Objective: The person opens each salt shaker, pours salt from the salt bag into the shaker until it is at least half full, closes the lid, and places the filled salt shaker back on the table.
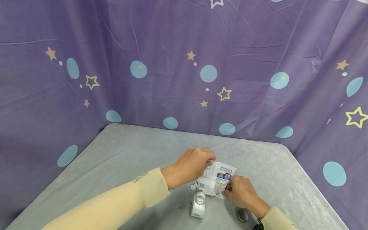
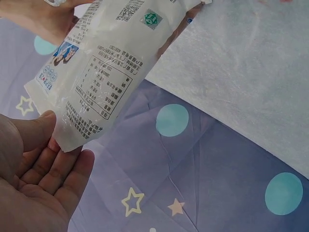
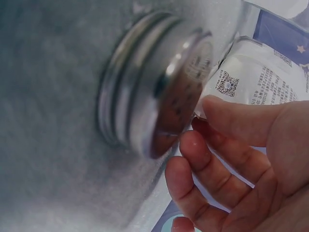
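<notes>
A white printed packet (image 1: 216, 179) is tilted just behind a small glass shaker jar (image 1: 198, 207) in the head view. Its upper corner is pinched between the thumb and fingers of my left hand (image 1: 193, 164). My right hand (image 1: 242, 192) pinches the lower right corner; in the right wrist view its thumb (image 3: 236, 116) lies against the packet. The jar stands uncapped with white contents, its mouth close by the packet's lower edge. Near my right wrist, a perforated metal shaker lid (image 1: 242, 215) lies on the table.
The grey-covered table (image 1: 138, 150) is bordered at the back and sides by a purple curtain (image 1: 172, 86) with stars and blue ovals. Small reddish specks (image 1: 180, 207) lie left of the jar. Something black (image 1: 258, 226) shows at the right wrist.
</notes>
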The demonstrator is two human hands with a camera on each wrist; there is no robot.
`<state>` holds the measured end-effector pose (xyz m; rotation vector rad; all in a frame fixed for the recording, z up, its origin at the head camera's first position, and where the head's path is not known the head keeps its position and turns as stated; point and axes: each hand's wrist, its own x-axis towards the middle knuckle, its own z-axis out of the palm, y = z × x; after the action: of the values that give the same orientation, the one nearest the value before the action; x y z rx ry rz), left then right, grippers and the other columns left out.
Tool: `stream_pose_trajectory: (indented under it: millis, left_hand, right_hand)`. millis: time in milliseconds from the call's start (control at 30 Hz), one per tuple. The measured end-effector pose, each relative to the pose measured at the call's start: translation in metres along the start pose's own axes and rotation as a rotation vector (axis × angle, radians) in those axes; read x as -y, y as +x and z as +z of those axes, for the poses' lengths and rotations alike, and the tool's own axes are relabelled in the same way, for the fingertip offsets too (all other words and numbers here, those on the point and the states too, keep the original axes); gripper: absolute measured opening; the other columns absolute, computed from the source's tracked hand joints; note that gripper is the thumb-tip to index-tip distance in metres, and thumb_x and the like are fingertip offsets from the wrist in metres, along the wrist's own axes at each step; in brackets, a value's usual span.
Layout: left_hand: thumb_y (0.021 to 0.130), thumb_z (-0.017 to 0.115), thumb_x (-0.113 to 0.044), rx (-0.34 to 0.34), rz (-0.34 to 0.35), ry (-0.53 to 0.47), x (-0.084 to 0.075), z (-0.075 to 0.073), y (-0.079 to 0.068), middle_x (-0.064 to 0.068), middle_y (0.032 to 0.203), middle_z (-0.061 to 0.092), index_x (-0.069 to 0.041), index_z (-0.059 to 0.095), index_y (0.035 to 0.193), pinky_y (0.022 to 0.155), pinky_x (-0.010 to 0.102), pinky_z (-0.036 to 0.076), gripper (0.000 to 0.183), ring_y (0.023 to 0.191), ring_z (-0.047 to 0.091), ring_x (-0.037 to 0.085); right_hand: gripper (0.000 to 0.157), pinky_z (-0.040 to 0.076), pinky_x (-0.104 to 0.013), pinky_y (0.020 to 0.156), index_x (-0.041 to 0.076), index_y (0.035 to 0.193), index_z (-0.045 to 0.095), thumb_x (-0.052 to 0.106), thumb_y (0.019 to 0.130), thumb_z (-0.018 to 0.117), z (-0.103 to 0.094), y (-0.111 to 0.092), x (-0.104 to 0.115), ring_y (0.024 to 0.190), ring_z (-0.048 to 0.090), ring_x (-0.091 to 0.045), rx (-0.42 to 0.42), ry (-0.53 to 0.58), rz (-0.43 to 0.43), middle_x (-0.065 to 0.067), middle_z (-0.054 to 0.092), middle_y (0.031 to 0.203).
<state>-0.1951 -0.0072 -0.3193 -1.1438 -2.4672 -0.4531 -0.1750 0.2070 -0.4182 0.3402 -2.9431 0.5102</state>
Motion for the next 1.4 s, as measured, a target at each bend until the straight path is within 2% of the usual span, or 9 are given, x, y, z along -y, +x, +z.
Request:
stream_pose_trajectory:
  millis: [200, 400, 567, 833, 1100, 1400]
  left_hand:
    - [0.086, 0.071, -0.011, 0.013, -0.012, 0.001, 0.002, 0.001, 0.0, -0.006, 0.096, 0.067, -0.015, 0.069, 0.099, 0.074, 0.024, 0.052, 0.014, 0.089, 0.064, 0.01]
    - [0.085, 0.072, -0.012, -0.001, -0.008, -0.025, 0.003, 0.002, 0.0, -0.002, 0.101, 0.067, -0.011, 0.068, 0.106, 0.078, 0.025, 0.053, 0.021, 0.094, 0.064, 0.012]
    - [0.085, 0.072, -0.012, -0.022, 0.002, -0.028, 0.005, 0.004, -0.001, -0.001, 0.105, 0.066, -0.01, 0.066, 0.109, 0.079, 0.024, 0.052, 0.025, 0.095, 0.064, 0.014]
    - [0.086, 0.072, -0.014, -0.017, -0.006, -0.022, 0.006, 0.005, -0.002, 0.001, 0.113, 0.064, -0.009, 0.063, 0.117, 0.087, 0.026, 0.051, 0.032, 0.102, 0.062, 0.015]
    - [0.084, 0.074, -0.013, -0.074, 0.019, -0.027, 0.008, 0.004, -0.003, 0.002, 0.115, 0.064, -0.007, 0.062, 0.117, 0.093, 0.029, 0.048, 0.036, 0.106, 0.061, 0.016]
    - [0.085, 0.073, -0.019, -0.114, -0.001, -0.06, 0.013, 0.003, -0.01, 0.002, 0.123, 0.062, -0.011, 0.06, 0.123, 0.1, 0.032, 0.043, 0.041, 0.115, 0.057, 0.017]
  right_hand:
    - [0.021, 0.035, -0.028, 0.048, 0.019, 0.066, 0.063, 0.02, 0.067, 0.084, 0.0, 0.0, 0.0, 0.05, 0.044, -0.01, 0.027, 0.056, 0.049, 0.011, 0.051, 0.055]
    - [0.021, 0.036, -0.028, 0.049, 0.017, 0.069, 0.064, 0.021, 0.067, 0.084, -0.002, -0.001, 0.0, 0.053, 0.045, -0.01, 0.02, 0.066, 0.051, 0.01, 0.051, 0.058]
    - [0.021, 0.036, -0.028, 0.05, 0.019, 0.07, 0.064, 0.022, 0.067, 0.085, -0.002, 0.0, 0.0, 0.053, 0.045, -0.01, 0.019, 0.069, 0.05, 0.01, 0.05, 0.059]
    - [0.021, 0.037, -0.028, 0.051, 0.022, 0.072, 0.065, 0.021, 0.066, 0.085, -0.002, 0.0, 0.0, 0.055, 0.046, -0.008, 0.019, 0.088, 0.06, 0.011, 0.052, 0.06]
    - [0.021, 0.038, -0.028, 0.051, 0.022, 0.075, 0.066, 0.021, 0.067, 0.085, -0.004, 0.0, -0.001, 0.056, 0.047, -0.009, 0.031, 0.112, 0.068, 0.01, 0.054, 0.062]
    - [0.022, 0.04, -0.029, 0.054, 0.023, 0.078, 0.066, 0.022, 0.067, 0.085, -0.006, -0.001, -0.003, 0.059, 0.049, -0.008, 0.036, 0.114, 0.076, 0.011, 0.056, 0.064]
